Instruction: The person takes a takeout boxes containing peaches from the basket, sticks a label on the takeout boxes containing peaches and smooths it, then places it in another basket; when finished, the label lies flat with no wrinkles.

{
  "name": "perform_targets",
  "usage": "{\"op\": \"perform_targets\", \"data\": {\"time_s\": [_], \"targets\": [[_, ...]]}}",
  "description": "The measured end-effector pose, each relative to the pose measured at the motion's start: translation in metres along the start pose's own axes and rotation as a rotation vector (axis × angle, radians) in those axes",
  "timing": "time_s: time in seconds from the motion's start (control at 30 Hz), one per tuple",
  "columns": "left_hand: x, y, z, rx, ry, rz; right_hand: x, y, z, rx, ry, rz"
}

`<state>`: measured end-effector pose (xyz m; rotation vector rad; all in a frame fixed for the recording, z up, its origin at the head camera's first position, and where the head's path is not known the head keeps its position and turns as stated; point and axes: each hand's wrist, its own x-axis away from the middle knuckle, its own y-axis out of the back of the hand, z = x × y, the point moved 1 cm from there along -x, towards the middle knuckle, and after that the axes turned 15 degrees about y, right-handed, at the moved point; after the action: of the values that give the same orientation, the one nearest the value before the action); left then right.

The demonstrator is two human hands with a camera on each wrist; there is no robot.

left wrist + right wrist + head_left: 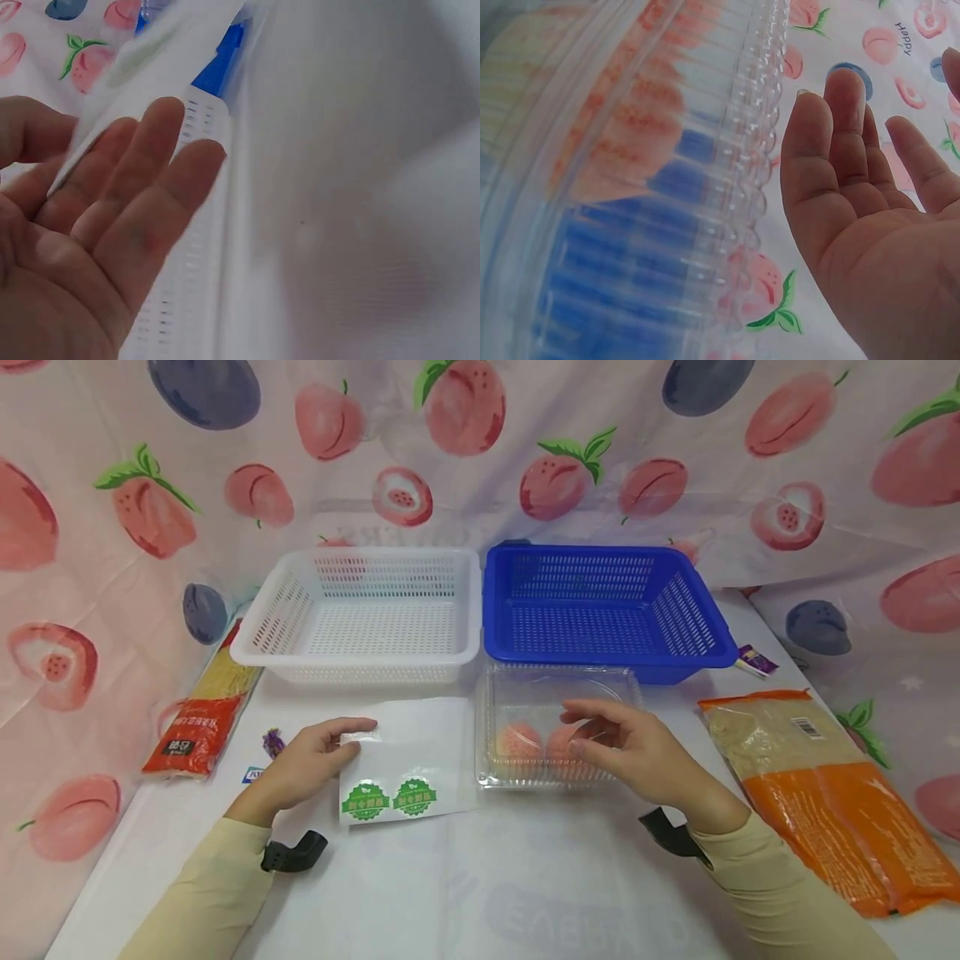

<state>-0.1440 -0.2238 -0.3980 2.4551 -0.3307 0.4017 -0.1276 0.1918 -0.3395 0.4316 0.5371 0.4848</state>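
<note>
A white sheet with two green round-edged stickers [389, 799] is pinched at its upper left edge between the thumb and fingers of my left hand [315, 764]. In the left wrist view the sheet [150, 71] rises from between thumb and forefinger, while the other fingers extend loosely. To the right stands a clear lidded plastic box [525, 693] with two peach-like pink fruits [520, 742] inside. My right hand [637, 752] hovers over the box's right part, fingers loosely bent, holding nothing visible. In the right wrist view that hand [877, 172] is beside the box's ribbed wall [735, 187], apart from it.
Behind are a white basket [360, 672] and a blue basket [607, 653], side by side. A red-and-yellow packet [195, 718] lies left, a large orange packet [840, 802] right. Small purple wrappers [273, 742] lie near the left hand; another purple wrapper [756, 660] is at right.
</note>
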Motion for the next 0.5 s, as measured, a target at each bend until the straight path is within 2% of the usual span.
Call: {"op": "perform_targets", "data": {"time_s": [0.13, 0.33, 0.43, 0.5], "targets": [[0.004, 0.002, -0.008, 0.026, -0.02, -0.035, -0.002, -0.001, 0.001, -0.002, -0.009, 0.005], [0.013, 0.004, -0.022, 0.063, 0.011, -0.07, -0.006, -0.003, 0.001, -0.015, -0.01, 0.016], [0.018, 0.006, -0.031, 0.088, -0.017, -0.116, -0.008, -0.005, 0.001, -0.025, -0.009, 0.018], [0.023, 0.008, -0.036, 0.072, -0.047, -0.167, -0.011, -0.006, 0.001, -0.027, -0.004, 0.018]]}}
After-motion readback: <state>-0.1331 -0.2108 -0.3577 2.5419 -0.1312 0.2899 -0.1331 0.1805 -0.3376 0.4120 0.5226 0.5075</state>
